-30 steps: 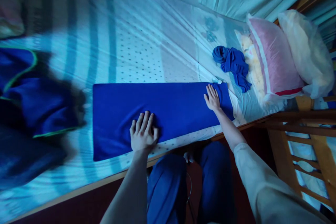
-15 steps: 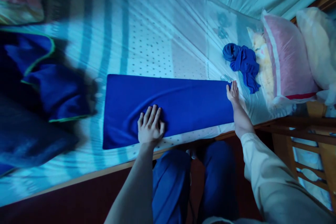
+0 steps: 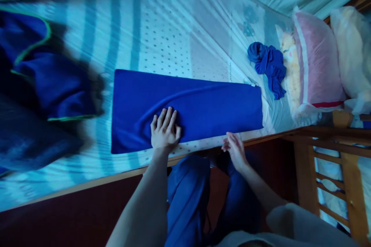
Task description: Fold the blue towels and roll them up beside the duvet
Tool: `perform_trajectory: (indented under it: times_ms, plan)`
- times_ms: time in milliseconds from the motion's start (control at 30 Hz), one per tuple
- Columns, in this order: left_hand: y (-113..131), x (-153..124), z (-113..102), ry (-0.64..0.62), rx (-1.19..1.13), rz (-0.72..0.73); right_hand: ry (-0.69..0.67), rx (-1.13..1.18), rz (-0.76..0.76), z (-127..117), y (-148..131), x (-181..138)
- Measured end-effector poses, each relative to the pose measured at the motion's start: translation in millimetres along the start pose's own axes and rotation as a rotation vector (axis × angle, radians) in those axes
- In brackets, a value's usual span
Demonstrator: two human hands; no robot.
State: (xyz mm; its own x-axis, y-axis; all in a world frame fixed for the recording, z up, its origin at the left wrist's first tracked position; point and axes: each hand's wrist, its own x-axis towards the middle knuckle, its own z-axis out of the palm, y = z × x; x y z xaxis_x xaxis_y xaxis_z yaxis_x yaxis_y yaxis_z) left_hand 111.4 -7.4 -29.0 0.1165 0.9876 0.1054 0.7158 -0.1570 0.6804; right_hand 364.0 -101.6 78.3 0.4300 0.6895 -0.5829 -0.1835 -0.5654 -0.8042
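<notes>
A blue cloth (image 3: 203, 104), folded into a long flat strip, lies along the near edge of the bed. A small white tag shows at its far right corner, and soft creases run across its left half. My left hand (image 3: 165, 129) rests flat on the cloth's near side with fingers spread, holding nothing. Just off the near edge of the cloth is my right hand (image 3: 235, 148), its fingers loosely bent and apart, with nothing visible in it.
A crumpled blue cloth (image 3: 269, 65) lies beside a pink pillow (image 3: 319, 61) at the right. Dark blue fabric with green edging (image 3: 63, 85) is heaped on the left. The patterned bedsheet (image 3: 165, 50) spreads behind. A wooden bed rail (image 3: 350, 185) stands at the lower right.
My right hand has left the cloth's right end and drawn back toward me, past its near edge. My left hand stays on the cloth. The view has shifted slightly.
</notes>
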Motion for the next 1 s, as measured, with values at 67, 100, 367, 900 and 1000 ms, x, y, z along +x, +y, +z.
perform_trajectory:
  times_ms: [67,100,367,900,1000]
  plan:
    - [0.6,0.0,-0.6,-0.005,-0.011,-0.006,0.04,0.157,0.132,15.7,17.0,-25.7]
    - [0.7,0.1,-1.0,-0.011,-0.018,-0.01,0.065,0.209,0.165,23.2,22.3,-31.0]
    - [2.7,1.8,-5.2,-0.05,-0.043,-0.042,0.166,0.197,0.278,68.5,41.3,-7.7]
    - [6.7,1.6,-4.2,-0.019,-0.068,-0.058,0.314,0.151,0.385,95.2,49.8,32.7]
    - [8.5,1.5,-4.6,-0.003,-0.038,-0.052,0.334,0.162,0.4,96.9,49.0,35.1]
